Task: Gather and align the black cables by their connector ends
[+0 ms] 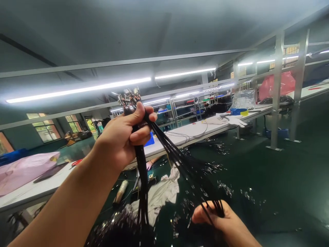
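Observation:
My left hand (123,137) is raised high and closed around a thick bundle of black cables (142,171), whose metal connector ends (128,97) stick up above my fist. Part of the bundle hangs straight down toward a dark heap of cables (115,230) at the bottom. Another part fans diagonally down to the right into my right hand (218,216), which pinches several of those strands low in the view.
A white cloth (161,192) and a small roll (120,192) lie below on the dark green surface (269,178). Long white benches (195,132) run behind, bearing a white glove (232,120), blue trays, plastic bags and a pink bag (23,169). Metal posts (276,89) stand at right.

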Demonstrator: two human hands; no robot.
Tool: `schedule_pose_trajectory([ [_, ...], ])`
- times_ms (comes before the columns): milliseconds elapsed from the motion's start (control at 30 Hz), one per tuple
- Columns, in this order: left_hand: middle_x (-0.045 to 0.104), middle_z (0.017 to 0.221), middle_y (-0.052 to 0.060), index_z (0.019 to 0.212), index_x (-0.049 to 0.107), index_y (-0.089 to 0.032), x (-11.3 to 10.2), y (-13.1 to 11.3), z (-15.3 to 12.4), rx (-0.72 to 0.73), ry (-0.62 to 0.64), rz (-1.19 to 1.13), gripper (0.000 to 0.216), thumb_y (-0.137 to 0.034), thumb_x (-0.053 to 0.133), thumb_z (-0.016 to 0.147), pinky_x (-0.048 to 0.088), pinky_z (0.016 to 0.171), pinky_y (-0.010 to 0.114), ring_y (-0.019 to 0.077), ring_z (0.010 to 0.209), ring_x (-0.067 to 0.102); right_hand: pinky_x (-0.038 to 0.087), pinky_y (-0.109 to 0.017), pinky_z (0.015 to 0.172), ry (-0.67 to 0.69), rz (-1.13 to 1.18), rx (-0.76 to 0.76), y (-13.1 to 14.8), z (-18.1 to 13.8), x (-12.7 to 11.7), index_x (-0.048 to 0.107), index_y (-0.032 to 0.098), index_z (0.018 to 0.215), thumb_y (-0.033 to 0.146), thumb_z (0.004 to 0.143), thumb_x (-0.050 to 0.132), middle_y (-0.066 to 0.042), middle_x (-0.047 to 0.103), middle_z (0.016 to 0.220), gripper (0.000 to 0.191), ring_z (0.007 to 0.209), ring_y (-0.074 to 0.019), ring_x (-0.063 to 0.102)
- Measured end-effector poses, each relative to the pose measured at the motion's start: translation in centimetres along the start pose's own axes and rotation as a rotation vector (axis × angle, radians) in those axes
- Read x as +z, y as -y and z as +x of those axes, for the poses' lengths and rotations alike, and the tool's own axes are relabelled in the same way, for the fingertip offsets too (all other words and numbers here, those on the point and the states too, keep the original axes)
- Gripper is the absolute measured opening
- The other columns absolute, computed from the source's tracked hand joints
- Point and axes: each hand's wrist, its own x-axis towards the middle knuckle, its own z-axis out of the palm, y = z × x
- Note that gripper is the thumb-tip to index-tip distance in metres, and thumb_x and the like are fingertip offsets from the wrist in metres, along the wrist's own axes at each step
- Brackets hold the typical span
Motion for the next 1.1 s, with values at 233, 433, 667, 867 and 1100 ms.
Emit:
schedule_pose_trajectory([
  [233, 0.052, 0.071, 0.000, 0.083, 0.052, -0.010, 0.7, -0.2, 0.0, 0.005, 0.010, 0.007, 0.023, -0.022, 0.037, 0.096, 0.018, 0.034, 0.013, -0.0041, 0.032, 0.026, 0.048, -0.030, 0.070, -0.088, -0.128, -0.006, 2.1, -0.1, -1.1, 0.073, 0.016, 0.077, 0.053, 0.069, 0.072, -0.006, 0.071, 0.071, 0.038, 0.072, -0.0186, 0.061],
  [433, 0.052, 0.071, 0.000, 0.085, 0.051, -0.009, 1.2, -0.5, 0.5, -0.004, 0.087, 0.019, 0.018, -0.018, 0.039, 0.095, 0.018, 0.034, 0.013, -0.0042, 0.034, 0.028, 0.036, -0.023, 0.052, 0.029, -0.022, 0.109, -0.8, 1.0, 0.1, 0.057, 0.014, 0.058, 0.033, 0.046, 0.086, 0.001, 0.061, 0.058, 0.037, 0.053, -0.0095, 0.050],
  [667, 0.052, 0.071, -0.001, 0.084, 0.051, -0.010, 1.2, -1.5, 1.5, 0.005, 0.058, 0.004, 0.018, -0.017, 0.038, 0.095, 0.018, 0.034, 0.013, -0.0039, 0.033, 0.027, 0.041, -0.023, 0.056, 0.134, 0.080, 0.099, -1.4, 1.2, 0.0, 0.054, 0.016, 0.058, 0.024, 0.045, 0.086, 0.000, 0.066, 0.062, 0.035, 0.060, -0.0125, 0.056],
  [867, 0.051, 0.069, -0.002, 0.083, 0.050, -0.010, 0.6, -1.9, 1.6, 0.019, 0.058, -0.028, 0.023, -0.020, 0.034, 0.097, 0.018, 0.033, 0.012, -0.0038, 0.034, 0.024, 0.048, -0.030, 0.074, 0.345, 0.063, 0.124, 1.5, -0.5, -0.5, 0.073, 0.014, 0.075, 0.040, 0.071, 0.075, -0.009, 0.075, 0.078, 0.026, 0.078, -0.0212, 0.068],
  [1100, 0.051, 0.069, -0.002, 0.082, 0.050, -0.012, 0.3, -2.5, 1.3, 0.051, 0.064, -0.023, 0.024, -0.022, 0.035, 0.097, 0.020, 0.033, 0.012, -0.0031, 0.034, 0.022, 0.033, -0.019, 0.049, 0.075, -0.013, 0.145, 0.5, 0.0, -0.2, 0.059, 0.014, 0.056, 0.009, 0.039, 0.083, 0.004, 0.062, 0.055, 0.029, 0.051, -0.0071, 0.049],
])
